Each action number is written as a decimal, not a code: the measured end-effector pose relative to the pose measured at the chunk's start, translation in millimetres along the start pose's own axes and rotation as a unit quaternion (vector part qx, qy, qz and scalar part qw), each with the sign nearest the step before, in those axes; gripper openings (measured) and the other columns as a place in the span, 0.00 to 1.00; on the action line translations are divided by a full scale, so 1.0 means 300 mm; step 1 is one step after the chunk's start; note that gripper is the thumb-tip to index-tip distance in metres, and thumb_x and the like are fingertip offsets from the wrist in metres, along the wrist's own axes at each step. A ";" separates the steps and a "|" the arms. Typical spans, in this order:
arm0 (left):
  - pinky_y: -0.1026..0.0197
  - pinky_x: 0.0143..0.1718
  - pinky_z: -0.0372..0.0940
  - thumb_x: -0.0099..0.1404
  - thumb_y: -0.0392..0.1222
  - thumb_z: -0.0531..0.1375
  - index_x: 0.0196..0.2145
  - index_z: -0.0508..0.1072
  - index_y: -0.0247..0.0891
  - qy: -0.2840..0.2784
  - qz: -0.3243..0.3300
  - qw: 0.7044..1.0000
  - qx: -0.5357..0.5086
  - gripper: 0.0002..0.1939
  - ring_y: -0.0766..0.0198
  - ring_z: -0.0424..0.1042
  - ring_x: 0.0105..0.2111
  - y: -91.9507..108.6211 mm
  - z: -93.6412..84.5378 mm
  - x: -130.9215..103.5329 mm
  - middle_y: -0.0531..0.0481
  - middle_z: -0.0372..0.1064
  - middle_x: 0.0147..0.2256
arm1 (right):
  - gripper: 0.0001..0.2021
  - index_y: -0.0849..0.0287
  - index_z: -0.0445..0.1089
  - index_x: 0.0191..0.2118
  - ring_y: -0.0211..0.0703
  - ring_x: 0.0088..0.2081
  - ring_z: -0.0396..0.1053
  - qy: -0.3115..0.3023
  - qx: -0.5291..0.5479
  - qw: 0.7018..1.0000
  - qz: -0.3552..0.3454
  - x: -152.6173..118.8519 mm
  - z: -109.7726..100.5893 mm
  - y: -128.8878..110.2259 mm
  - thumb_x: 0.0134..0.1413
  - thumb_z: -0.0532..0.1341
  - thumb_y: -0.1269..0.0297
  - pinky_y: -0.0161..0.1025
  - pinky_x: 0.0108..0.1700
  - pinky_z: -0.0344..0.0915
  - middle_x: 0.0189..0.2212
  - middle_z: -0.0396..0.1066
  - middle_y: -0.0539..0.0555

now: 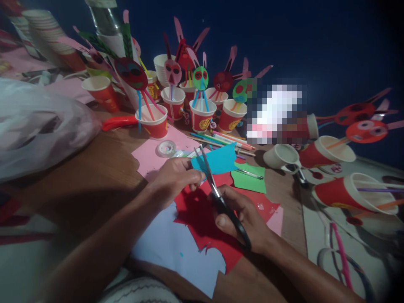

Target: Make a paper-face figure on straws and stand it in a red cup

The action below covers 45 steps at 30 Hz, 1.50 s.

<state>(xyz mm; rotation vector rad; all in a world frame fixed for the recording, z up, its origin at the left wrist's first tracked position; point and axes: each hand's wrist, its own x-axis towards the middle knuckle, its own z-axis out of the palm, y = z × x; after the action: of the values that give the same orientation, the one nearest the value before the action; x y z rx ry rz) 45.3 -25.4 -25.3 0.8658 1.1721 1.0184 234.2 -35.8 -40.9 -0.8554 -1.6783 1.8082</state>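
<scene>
My left hand (181,174) pinches the left end of a blue piece of paper (221,159). In my right hand (240,212) is a pair of scissors (224,206) with black handles, its blades parted across the left part of the blue paper. Beneath both hands lies a large red sheet of paper (205,219). A green piece of paper (252,179), with a slim metal tool (249,173) on it, is to the right of the blue one. Pale blue paper (179,248) lies nearest to me, and pink paper (145,153) is at the left.
Red paper cups (202,115) with paper faces on straws stand along the back. A tape roll (166,148) and several pens and sticks (230,141) lie behind my hands. A plastic bag (41,126) bulges at left; a white mug (280,157) and tipped cups (341,189) are at right.
</scene>
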 end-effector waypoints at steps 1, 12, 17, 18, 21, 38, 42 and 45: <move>0.68 0.23 0.56 0.49 0.34 0.60 0.19 0.69 0.34 0.000 0.000 1.000 0.002 0.04 0.72 0.62 0.19 -0.001 -0.002 0.000 0.56 0.64 0.16 | 0.15 0.60 0.64 0.36 0.33 0.25 0.57 0.002 -0.003 1.000 0.001 -0.001 -0.001 0.000 0.46 0.67 0.59 0.31 0.28 0.58 0.25 0.61 0.47; 0.68 0.20 0.55 0.46 0.36 0.60 0.17 0.68 0.34 0.007 0.000 1.000 0.012 0.04 0.73 0.60 0.17 0.011 0.000 0.000 0.56 0.63 0.15 | 0.13 0.60 0.65 0.37 0.32 0.25 0.56 0.000 -0.006 1.000 -0.004 -0.002 -0.002 0.008 0.47 0.66 0.62 0.30 0.28 0.56 0.24 0.61 0.46; 0.70 0.17 0.51 0.45 0.35 0.60 0.17 0.68 0.33 0.008 -0.006 1.000 0.022 0.05 0.75 0.58 0.15 0.012 -0.003 0.007 0.56 0.63 0.14 | 0.13 0.60 0.64 0.36 0.32 0.26 0.56 0.001 -0.011 1.000 0.006 -0.003 -0.003 0.010 0.46 0.67 0.63 0.29 0.28 0.56 0.24 0.60 0.46; 0.70 0.17 0.51 0.45 0.35 0.60 0.17 0.68 0.33 0.007 -0.007 1.000 0.024 0.04 0.75 0.58 0.15 0.011 -0.004 0.008 0.56 0.63 0.14 | 0.13 0.60 0.64 0.36 0.32 0.26 0.56 0.001 -0.011 1.000 0.007 -0.002 -0.003 0.011 0.46 0.67 0.62 0.29 0.28 0.56 0.24 0.60 0.46; 0.69 0.17 0.52 0.46 0.35 0.60 0.18 0.68 0.33 0.002 -0.006 1.000 0.028 0.04 0.74 0.59 0.15 0.007 -0.008 0.010 0.57 0.63 0.14 | 0.13 0.59 0.64 0.36 0.32 0.25 0.56 0.003 -0.016 1.000 0.004 -0.002 -0.002 0.013 0.47 0.66 0.62 0.29 0.28 0.56 0.24 0.59 0.46; 0.66 0.27 0.56 0.50 0.37 0.64 0.22 0.69 0.34 0.027 0.014 0.999 -0.042 0.06 0.72 0.63 0.21 -0.014 0.037 -0.009 0.56 0.66 0.19 | 0.13 0.58 0.64 0.39 0.31 0.25 0.58 0.035 0.031 0.998 -0.039 -0.004 0.005 0.024 0.50 0.65 0.61 0.29 0.28 0.57 0.25 0.61 0.46; 0.66 0.28 0.57 0.52 0.37 0.62 0.21 0.68 0.34 0.030 0.031 0.998 -0.049 0.07 0.71 0.63 0.22 -0.017 0.037 -0.009 0.56 0.65 0.18 | 0.12 0.58 0.63 0.38 0.31 0.25 0.57 0.023 0.054 0.998 -0.039 -0.008 0.007 0.031 0.51 0.65 0.61 0.29 0.27 0.57 0.25 0.59 0.46; 0.66 0.28 0.57 0.53 0.36 0.60 0.20 0.68 0.35 0.029 0.036 0.998 -0.043 0.06 0.72 0.63 0.21 -0.011 0.033 -0.010 0.56 0.65 0.18 | 0.12 0.58 0.63 0.38 0.31 0.25 0.56 0.013 0.048 0.998 -0.027 -0.011 0.007 0.035 0.51 0.65 0.61 0.29 0.27 0.56 0.25 0.59 0.46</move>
<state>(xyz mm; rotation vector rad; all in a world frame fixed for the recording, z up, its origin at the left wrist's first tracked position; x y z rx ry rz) 55.5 -29.5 -25.5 0.8194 1.1451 1.1504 235.3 -40.7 -50.8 -0.7816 -1.5708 1.8169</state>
